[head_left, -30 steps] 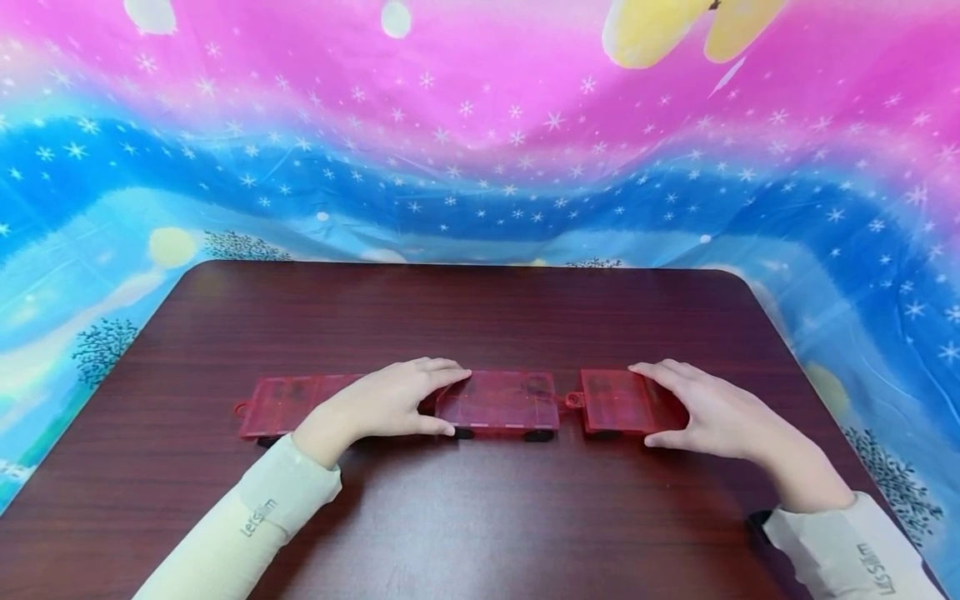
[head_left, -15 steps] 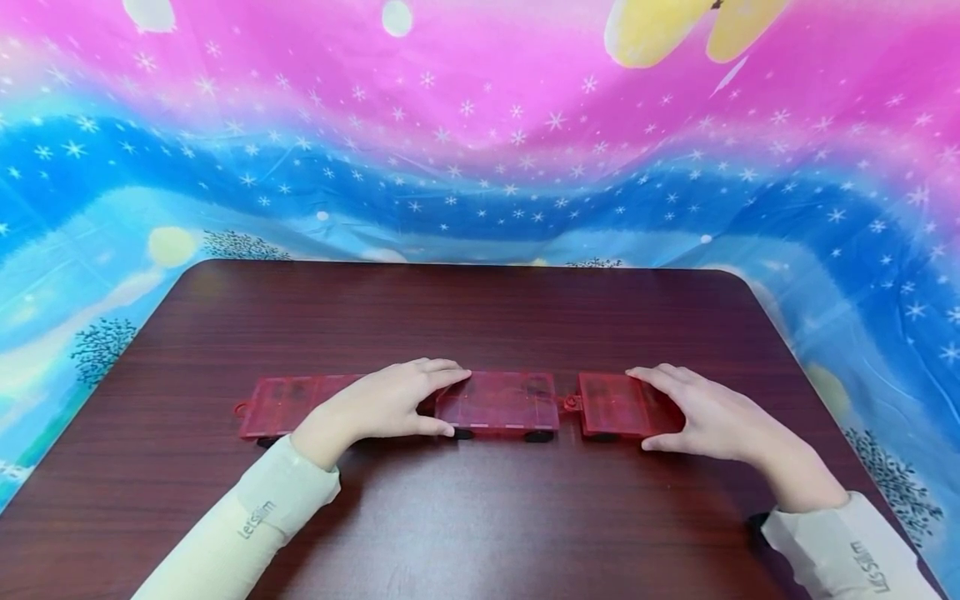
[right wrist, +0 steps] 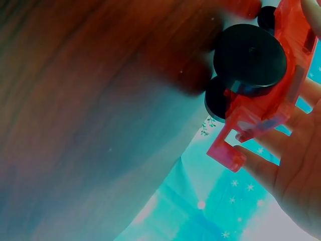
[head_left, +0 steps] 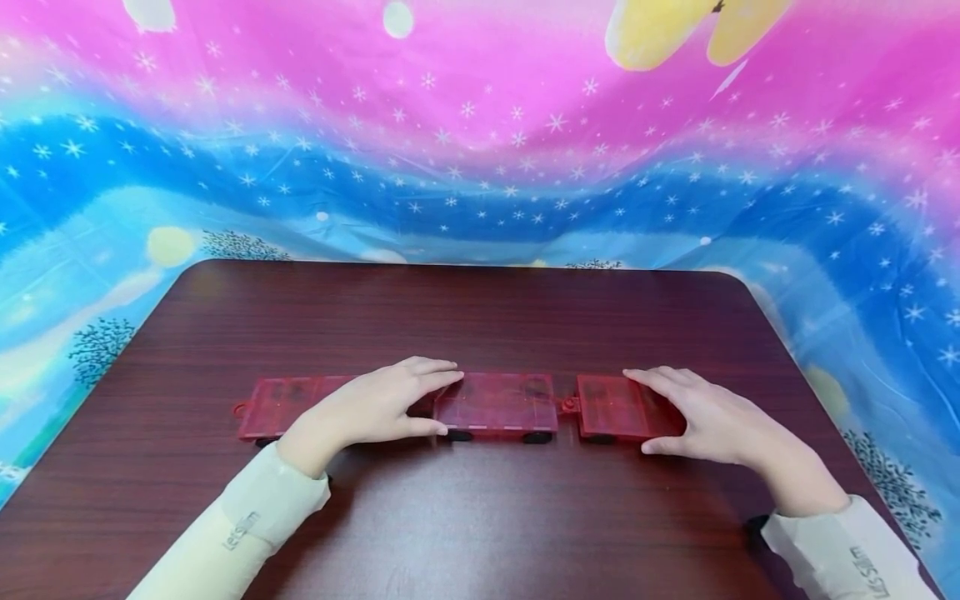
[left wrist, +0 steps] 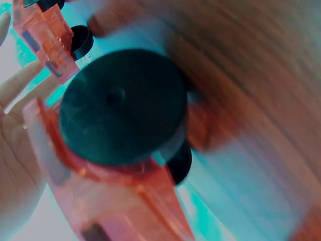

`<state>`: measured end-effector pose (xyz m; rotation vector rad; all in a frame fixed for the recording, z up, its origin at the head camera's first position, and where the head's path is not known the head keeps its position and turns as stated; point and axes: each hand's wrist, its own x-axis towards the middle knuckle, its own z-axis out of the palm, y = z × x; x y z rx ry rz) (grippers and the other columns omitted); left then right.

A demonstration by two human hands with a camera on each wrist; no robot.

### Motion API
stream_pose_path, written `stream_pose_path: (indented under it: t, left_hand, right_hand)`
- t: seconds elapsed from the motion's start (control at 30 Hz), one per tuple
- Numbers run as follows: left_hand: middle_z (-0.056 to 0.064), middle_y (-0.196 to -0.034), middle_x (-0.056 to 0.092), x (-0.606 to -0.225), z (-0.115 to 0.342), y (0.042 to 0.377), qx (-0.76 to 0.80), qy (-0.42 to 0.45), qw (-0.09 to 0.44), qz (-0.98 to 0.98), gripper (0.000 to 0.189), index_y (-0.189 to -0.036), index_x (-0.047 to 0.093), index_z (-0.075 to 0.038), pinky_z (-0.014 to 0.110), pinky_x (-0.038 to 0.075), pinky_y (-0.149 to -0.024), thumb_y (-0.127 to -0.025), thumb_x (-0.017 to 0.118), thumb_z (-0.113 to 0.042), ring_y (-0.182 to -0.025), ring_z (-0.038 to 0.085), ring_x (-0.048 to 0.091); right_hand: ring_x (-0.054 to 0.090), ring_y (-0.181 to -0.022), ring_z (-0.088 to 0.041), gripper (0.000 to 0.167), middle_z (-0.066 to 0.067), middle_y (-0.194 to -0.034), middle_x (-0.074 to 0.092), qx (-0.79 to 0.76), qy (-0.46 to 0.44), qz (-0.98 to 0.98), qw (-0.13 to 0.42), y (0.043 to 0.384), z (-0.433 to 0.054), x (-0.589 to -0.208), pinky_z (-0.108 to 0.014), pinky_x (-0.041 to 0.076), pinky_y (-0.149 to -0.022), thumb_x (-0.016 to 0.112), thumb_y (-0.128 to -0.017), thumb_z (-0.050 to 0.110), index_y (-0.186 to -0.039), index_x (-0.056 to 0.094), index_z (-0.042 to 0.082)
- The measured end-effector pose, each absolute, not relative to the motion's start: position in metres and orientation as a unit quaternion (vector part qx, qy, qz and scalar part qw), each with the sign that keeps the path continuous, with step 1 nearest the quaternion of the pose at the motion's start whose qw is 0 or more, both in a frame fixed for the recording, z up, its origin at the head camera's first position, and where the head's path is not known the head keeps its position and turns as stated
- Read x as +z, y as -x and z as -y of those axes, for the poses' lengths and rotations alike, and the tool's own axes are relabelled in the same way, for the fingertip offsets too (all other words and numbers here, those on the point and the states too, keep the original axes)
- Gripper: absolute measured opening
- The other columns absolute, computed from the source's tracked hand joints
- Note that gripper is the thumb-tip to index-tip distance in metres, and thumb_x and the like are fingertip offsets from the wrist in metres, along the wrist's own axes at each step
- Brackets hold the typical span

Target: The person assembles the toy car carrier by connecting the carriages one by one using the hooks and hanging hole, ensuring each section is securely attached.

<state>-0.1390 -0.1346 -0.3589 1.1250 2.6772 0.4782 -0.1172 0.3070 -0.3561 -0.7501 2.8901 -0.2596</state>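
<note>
Translucent red toy train cars with black wheels stand in a row on the table. In the head view my left hand (head_left: 378,406) reaches over the right end of the left car (head_left: 288,400), its fingertips and thumb spread at the left end of the middle car (head_left: 498,400). A narrow gap shows beside its thumb in the left wrist view. My right hand (head_left: 720,412) holds the right car (head_left: 611,404), thumb on the near side and fingers on the far side. Between the middle and right cars, the coupling ring (head_left: 570,404) lies at the middle car's right end.
The dark wood table (head_left: 465,308) has rounded far corners. Behind it hangs a pink and blue cloth (head_left: 480,133) with snowflakes and moons. A hook (right wrist: 228,155) sticks out from the right car's outer end in the right wrist view.
My right hand and the right car have shifted slightly left, toward the middle car. My left hand has slid a little left along the middle car's end, its fingertips covering less of it.
</note>
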Motion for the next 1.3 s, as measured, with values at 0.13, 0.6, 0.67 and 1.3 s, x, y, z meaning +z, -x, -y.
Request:
stream_pose_path:
  t: [0.13,0.6,0.67,1.3]
  left_hand:
    - [0.007,-0.156,0.045,-0.356,0.143,0.136,0.163,-0.376,0.086,-0.908,0.073,-0.152,0.049,-0.012,0.048,0.042,-0.111,-0.092,0.074,-0.046,-0.145,0.029,0.040]
    - [0.009,-0.154,0.048,-0.346,0.186,0.122,0.172,-0.348,0.049,-0.920,0.071,-0.151,0.050,-0.009,0.051,0.043,-0.109,-0.093,0.075,-0.041,-0.143,0.031,0.042]
    - [0.009,-0.154,0.048,-0.345,0.192,0.119,0.174,-0.338,0.046,-0.924,0.071,-0.150,0.050,-0.008,0.051,0.044,-0.109,-0.092,0.076,-0.040,-0.142,0.031,0.043]
    - [0.016,-0.151,0.050,-0.348,0.252,0.100,0.185,-0.246,0.040,-0.951,0.078,-0.150,0.050,-0.009,0.059,0.043,-0.106,-0.090,0.073,-0.052,-0.138,0.038,0.044]
  right_hand:
    - [0.048,-0.132,-0.040,0.096,-0.014,-0.146,0.052,-0.096,0.251,-0.961,0.071,0.117,-0.305,-0.353,-0.063,0.050,-0.095,0.085,-0.076,0.055,-0.154,0.044,0.018]
    - [0.043,-0.139,-0.037,0.094,-0.013,-0.153,0.046,-0.129,0.270,-0.952,0.067,0.127,-0.274,-0.348,-0.062,0.048,-0.099,0.084,-0.078,0.055,-0.156,0.041,0.022]
    - [0.043,-0.139,-0.036,0.094,-0.012,-0.154,0.046,-0.134,0.273,-0.950,0.068,0.129,-0.269,-0.348,-0.062,0.048,-0.099,0.083,-0.079,0.056,-0.156,0.041,0.023]
    - [0.037,-0.145,-0.028,0.095,-0.001,-0.159,0.039,-0.173,0.321,-0.925,0.104,0.145,-0.207,-0.349,-0.056,0.045,-0.106,0.082,-0.080,0.056,-0.159,0.037,0.029]
